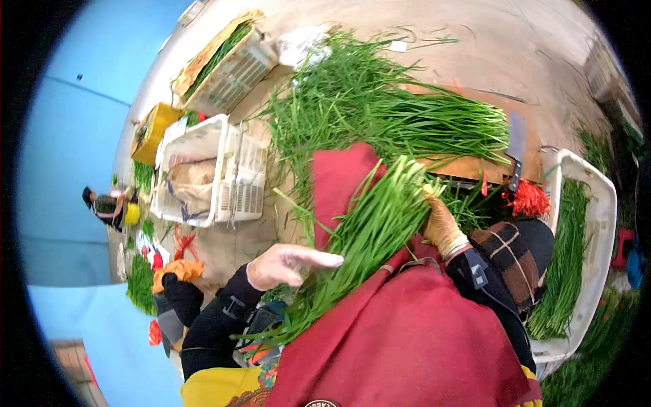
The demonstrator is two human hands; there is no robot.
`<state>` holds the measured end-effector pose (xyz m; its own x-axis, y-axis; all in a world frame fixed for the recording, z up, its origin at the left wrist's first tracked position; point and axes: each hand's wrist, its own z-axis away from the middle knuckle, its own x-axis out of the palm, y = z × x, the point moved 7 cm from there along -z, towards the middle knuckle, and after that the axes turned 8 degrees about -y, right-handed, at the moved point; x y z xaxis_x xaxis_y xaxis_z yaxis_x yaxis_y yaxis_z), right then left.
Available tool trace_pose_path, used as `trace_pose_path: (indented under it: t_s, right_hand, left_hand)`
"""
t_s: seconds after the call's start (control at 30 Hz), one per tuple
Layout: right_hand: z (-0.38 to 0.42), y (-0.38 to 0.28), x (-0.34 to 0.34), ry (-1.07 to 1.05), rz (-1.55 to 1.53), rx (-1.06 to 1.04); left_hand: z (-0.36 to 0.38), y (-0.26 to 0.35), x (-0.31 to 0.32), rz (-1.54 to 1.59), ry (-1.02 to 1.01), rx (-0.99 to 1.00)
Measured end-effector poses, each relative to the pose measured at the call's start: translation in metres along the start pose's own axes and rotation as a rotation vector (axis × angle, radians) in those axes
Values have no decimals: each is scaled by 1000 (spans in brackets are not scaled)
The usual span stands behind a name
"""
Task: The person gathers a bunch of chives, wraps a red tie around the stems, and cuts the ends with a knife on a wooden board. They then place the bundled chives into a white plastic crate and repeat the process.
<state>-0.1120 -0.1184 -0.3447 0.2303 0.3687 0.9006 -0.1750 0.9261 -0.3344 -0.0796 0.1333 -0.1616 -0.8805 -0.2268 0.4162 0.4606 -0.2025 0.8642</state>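
Note:
A bunch of garlic chives lies slantwise over my red apron, its pale cut ends up and to the right. My right hand, in a tan glove, is closed round the bunch near those ends. Beside the leafy lower part is my left hand, fingers stretched out and the fingertips right at the leaves. Just beyond, a large heap of chives spreads over the floor, and a neater pile lies on a brown board. A broad-bladed knife rests at that pile's cut ends.
Red ties hang near the knife handle. On the right stands a white crate holding chives. To the left are a white basket with sacking inside, a filled crate and a yellow box. Another person sits far left.

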Motion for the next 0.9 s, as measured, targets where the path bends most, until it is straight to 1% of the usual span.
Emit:
trace_pose_path:
  t_s: [0.07, 0.13, 0.2, 0.23, 0.27, 0.3, 0.33, 0.37, 0.4, 0.47, 0.53, 0.57, 0.6, 0.67, 0.7, 0.73, 0.8, 0.83, 0.87, 0.9]
  right_hand:
    - [-3, -4, -1, 29, 12, -13]
    - [-3, -7, -3, 100, -16, 21]
    - [-4, -10, -3, 57, -10, -5]
    - [-6, -10, -8, 62, -4, -8]
    - [-10, -9, -13, 57, -13, -12]
    - [-12, -10, -17, 50, -22, -19]
    - [-12, -11, -14, 59, -40, -20]
    - [-13, -11, -18, 52, -53, -21]
    - [-15, -11, -22, 42, -64, -22]
    - [-16, -11, -15, 86, -97, 10]
    - [-16, -14, -5, 114, -72, 30]
    - [-24, -17, 0, 32, -49, -15]
    - [-27, -17, 1, 5, -75, 17]
    - [-28, -25, 26, -73, -56, 1]
    - [-31, -27, 27, -69, -27, -19]
    - [-31, -28, 33, -71, -27, -24]
    - [-31, -36, 49, -92, 30, -85]
    - [-34, -34, 51, -113, -9, -40]
    - [-35, -34, 50, -116, -11, -44]
    - [-36, -32, 45, -78, 77, -21]
  left_hand:
    - [5, -6, -13, 161, 151, 70]
    - [20, -20, -45, 190, 446, 102]
    - [35, -20, -72, -89, 742, 17]
    - [37, -17, -79, -124, 812, 5]
    - [36, -20, -88, -120, 804, 8]
    - [38, -17, -102, -310, 852, 64]
    - [32, -2, -106, -503, 893, 122]
    - [25, 10, -109, -654, 860, 65]
    - [11, 17, -112, -655, 851, 72]
    - [-37, 27, -99, -598, 662, 146]
    - [-77, 43, -74, -799, 510, 83]
    - [-92, 49, -63, -867, 500, -40]
    - [-109, 42, -61, -825, 417, -91]
    - [-129, 33, -61, -1035, 404, -71]
    - [-134, 33, -56, -1173, 419, -20]
    - [-140, 31, -54, -1122, 387, -120]
    - [-148, 48, -39, -1060, 355, -122]
    - [-148, 47, -38, -1064, 353, -123]
    - [-147, 44, -40, -1101, 398, -138]
    - [-145, 40, -43, -1140, 442, -151]
